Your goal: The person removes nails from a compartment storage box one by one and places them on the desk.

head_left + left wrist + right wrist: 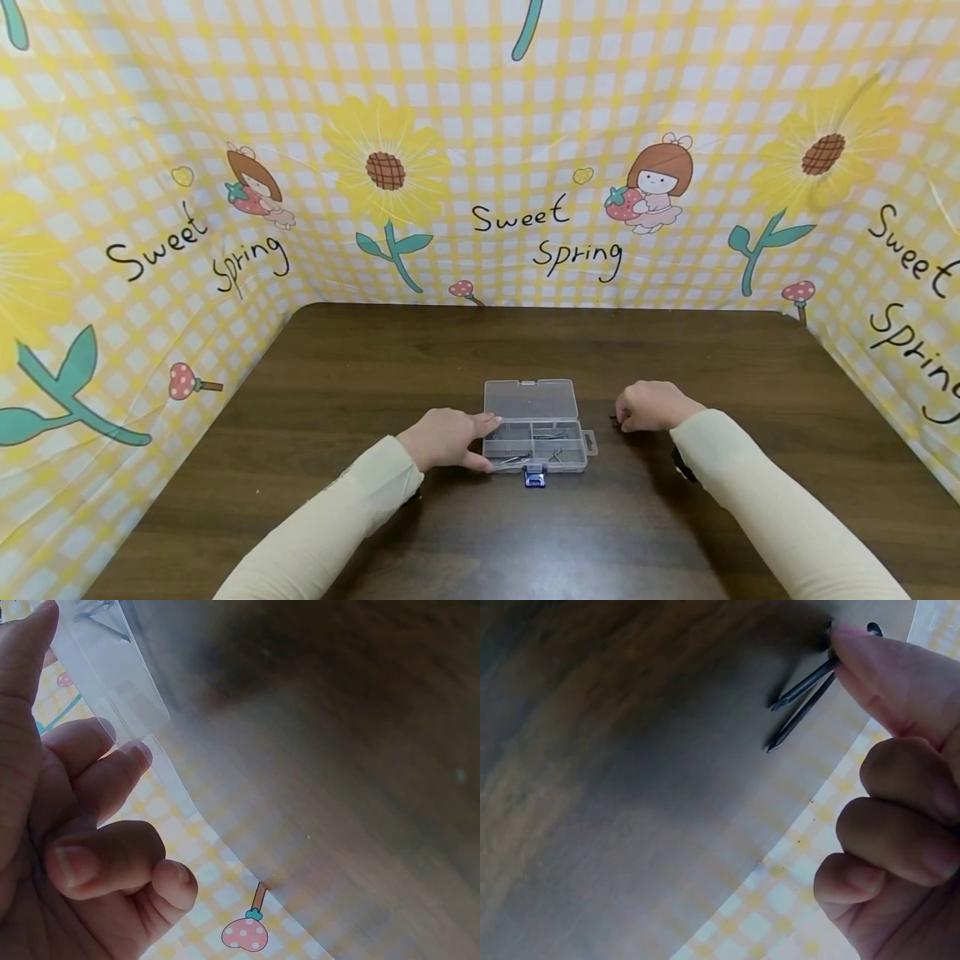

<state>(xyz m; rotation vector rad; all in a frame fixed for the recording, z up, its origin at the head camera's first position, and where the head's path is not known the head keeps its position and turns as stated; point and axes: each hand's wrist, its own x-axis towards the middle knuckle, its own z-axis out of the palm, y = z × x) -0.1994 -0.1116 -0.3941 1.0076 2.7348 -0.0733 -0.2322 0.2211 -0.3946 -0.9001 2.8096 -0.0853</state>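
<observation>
A clear plastic compartment box (583,458) lies on the table with its lid (529,400) raised at the back and a blue latch (535,477) at its front. Thin metal nails (513,460) lie in several compartments. My left hand (442,437) grips the box's left end, thumb toward the front corner and fingers at the back; in the left wrist view its fingers touch the clear wall (139,694). To the right of the box, my right hand (652,406) pinches two dark nails (801,714) between thumb and forefinger, close above the tabletop. Whether their tips touch it, I cannot tell.
Brown wood-grain table (420,350) surrounds the box. Yellow checked cloth (480,150) with printed flowers hangs behind and along both sides. A hanging tab (590,442) sticks out from the box's right side, toward my right hand.
</observation>
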